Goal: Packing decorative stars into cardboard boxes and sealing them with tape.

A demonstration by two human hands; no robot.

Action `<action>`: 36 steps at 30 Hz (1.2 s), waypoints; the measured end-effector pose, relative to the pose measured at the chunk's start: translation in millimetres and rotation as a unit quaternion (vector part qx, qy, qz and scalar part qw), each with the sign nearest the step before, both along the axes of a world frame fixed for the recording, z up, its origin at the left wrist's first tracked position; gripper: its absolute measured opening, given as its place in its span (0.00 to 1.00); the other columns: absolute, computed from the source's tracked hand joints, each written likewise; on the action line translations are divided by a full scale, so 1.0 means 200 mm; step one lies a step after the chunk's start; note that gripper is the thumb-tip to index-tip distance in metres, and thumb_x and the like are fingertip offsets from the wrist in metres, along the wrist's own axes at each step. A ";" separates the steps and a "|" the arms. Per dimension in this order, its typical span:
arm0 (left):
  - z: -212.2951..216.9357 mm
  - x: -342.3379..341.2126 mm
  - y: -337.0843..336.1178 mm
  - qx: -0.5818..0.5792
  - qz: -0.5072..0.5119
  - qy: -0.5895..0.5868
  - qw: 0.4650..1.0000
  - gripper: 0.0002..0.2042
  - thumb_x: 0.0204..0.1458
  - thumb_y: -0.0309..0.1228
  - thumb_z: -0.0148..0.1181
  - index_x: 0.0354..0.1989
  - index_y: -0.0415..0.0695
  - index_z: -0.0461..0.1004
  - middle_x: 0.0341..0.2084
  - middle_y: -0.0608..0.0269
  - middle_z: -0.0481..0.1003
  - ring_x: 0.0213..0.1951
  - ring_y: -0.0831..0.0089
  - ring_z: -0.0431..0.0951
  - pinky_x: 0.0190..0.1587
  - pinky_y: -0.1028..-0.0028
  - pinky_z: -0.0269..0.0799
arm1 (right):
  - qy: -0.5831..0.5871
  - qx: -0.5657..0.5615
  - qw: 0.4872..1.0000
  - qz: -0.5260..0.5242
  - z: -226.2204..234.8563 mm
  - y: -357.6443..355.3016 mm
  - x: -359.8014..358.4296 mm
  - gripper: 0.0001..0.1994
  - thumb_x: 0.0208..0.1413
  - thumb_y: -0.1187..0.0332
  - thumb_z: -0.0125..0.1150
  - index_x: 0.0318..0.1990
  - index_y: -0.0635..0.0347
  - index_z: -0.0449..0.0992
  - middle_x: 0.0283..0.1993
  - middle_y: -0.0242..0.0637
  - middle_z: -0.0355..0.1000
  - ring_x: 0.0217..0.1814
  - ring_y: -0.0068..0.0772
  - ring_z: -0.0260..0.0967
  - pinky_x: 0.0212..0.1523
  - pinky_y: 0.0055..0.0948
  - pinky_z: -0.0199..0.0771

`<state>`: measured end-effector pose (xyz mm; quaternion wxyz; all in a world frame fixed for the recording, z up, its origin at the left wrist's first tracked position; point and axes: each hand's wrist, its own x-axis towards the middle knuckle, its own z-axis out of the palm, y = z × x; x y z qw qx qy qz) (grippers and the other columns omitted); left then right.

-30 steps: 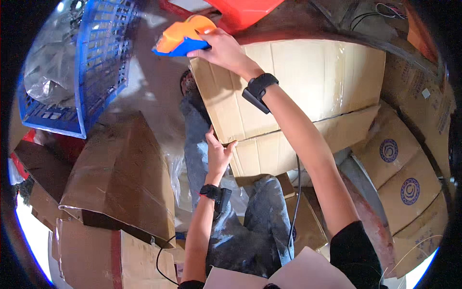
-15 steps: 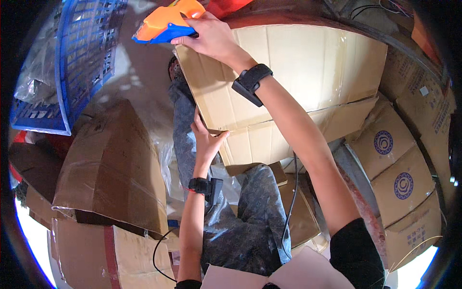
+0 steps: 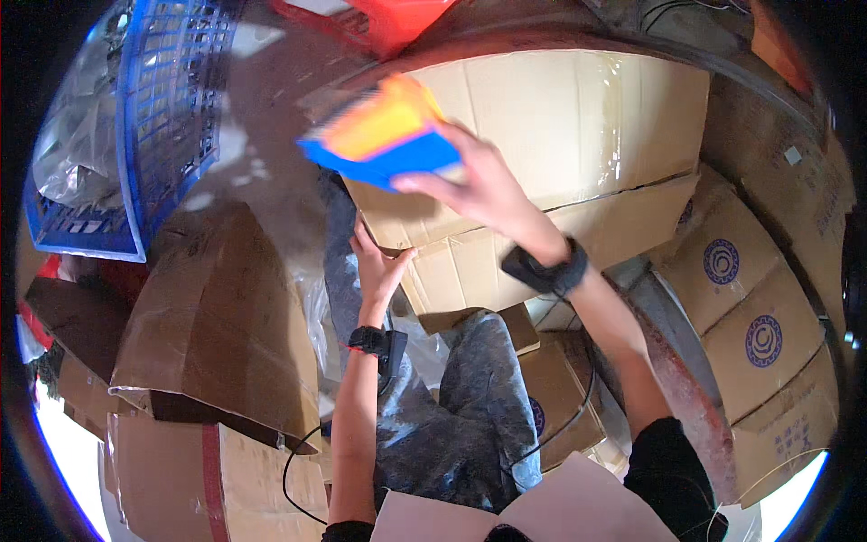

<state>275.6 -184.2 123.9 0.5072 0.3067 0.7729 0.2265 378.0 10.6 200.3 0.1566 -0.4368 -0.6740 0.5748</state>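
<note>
1 lg carton (image 3: pixel 551 135) in front of the person, 2 hands at work on/near it, 1 orange-and-blue tool (image 3: pixel 393 135). R hand (image 3: pixel 488 185) is gripping the tool by its rear end, fingers wrapped round; tool's blurred, seen over the lg carton's L end, can't tell if touching. R forearm slants up-left from lower R, wrist over the carton's near edge. L hand (image 3: pixel 379 271) is open, thumb & fingers spread at the carton's L edge near the seam: thumb on top face, fingers along the side; can't tell how firm. L forearm runs nearly straight up. 2 black wrist devices (image 3: pixel 546 269), 1 per wrist.

Around the lg carton: 1 blue crate (image 3: pixel 172 108) w/ clear plastic, far L; 2 brown boxes (image 3: pixel 217 325), near L; stacked boxes (image 3: pixel 713 316) w/ 2 full round blue emblems, R; 1 red object (image 3: pixel 393 23), beyond.
</note>
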 end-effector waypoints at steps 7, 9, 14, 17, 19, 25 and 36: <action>0.04 -0.04 0.04 0.000 -0.035 0.017 0.999 0.49 0.24 0.23 0.67 0.57 0.39 0.38 0.50 0.44 0.54 0.50 0.48 0.53 0.54 0.60 0.50 | -0.058 -0.314 0.933 -0.165 0.13 -0.54 0.53 0.28 0.45 0.60 0.61 0.50 0.66 0.59 0.39 0.38 0.68 0.42 0.26 0.65 0.43 0.25 0.65; 0.04 -0.03 0.04 0.008 -0.059 0.034 0.998 0.49 0.25 0.23 0.67 0.57 0.37 0.39 0.50 0.44 0.54 0.50 0.49 0.53 0.54 0.60 0.51 | -0.065 -0.316 0.931 -0.172 0.09 -0.60 0.54 0.27 0.46 0.60 0.60 0.50 0.66 0.59 0.40 0.37 0.68 0.42 0.26 0.65 0.43 0.25 0.64; 0.05 -0.01 0.04 0.016 -0.043 0.030 0.999 0.48 0.25 0.25 0.68 0.56 0.36 0.41 0.49 0.43 0.53 0.50 0.49 0.53 0.53 0.62 0.52 | -0.085 -0.329 0.919 -0.201 -0.04 -0.67 0.55 0.26 0.47 0.60 0.59 0.50 0.64 0.60 0.40 0.36 0.67 0.42 0.25 0.64 0.43 0.26 0.64; 0.03 -0.01 0.05 0.023 -0.041 0.023 0.999 0.48 0.25 0.24 0.68 0.56 0.36 0.40 0.48 0.43 0.53 0.51 0.50 0.53 0.53 0.63 0.53 | -0.071 -0.319 0.926 -0.188 -0.08 -0.68 0.59 0.26 0.47 0.61 0.59 0.51 0.64 0.60 0.40 0.36 0.67 0.42 0.25 0.64 0.43 0.26 0.64; 0.03 -0.02 0.03 0.025 -0.034 0.024 0.999 0.48 0.26 0.25 0.68 0.56 0.36 0.40 0.48 0.44 0.54 0.50 0.50 0.53 0.52 0.62 0.53 | -0.060 -0.337 0.920 -0.192 -0.11 -0.69 0.60 0.24 0.47 0.62 0.58 0.50 0.64 0.60 0.41 0.36 0.67 0.42 0.25 0.64 0.43 0.26 0.65; 0.17 -0.05 0.14 -0.019 -0.076 0.070 0.994 0.43 0.31 0.26 0.65 0.56 0.39 0.42 0.45 0.45 0.56 0.47 0.49 0.58 0.48 0.62 0.58 | -0.059 -0.332 0.929 -0.153 -0.13 -0.69 0.63 0.21 0.48 0.66 0.57 0.49 0.63 0.61 0.40 0.34 0.68 0.42 0.24 0.64 0.43 0.26 0.65; 0.09 0.05 0.70 -0.086 -0.350 -0.143 0.922 0.26 0.53 0.49 0.38 0.28 0.32 0.66 0.25 0.44 0.70 0.30 0.56 0.71 0.32 0.65 0.64 | -0.013 -0.343 0.919 -0.192 -0.13 -0.74 0.63 0.22 0.48 0.66 0.58 0.50 0.61 0.61 0.41 0.31 0.67 0.42 0.22 0.63 0.43 0.25 0.65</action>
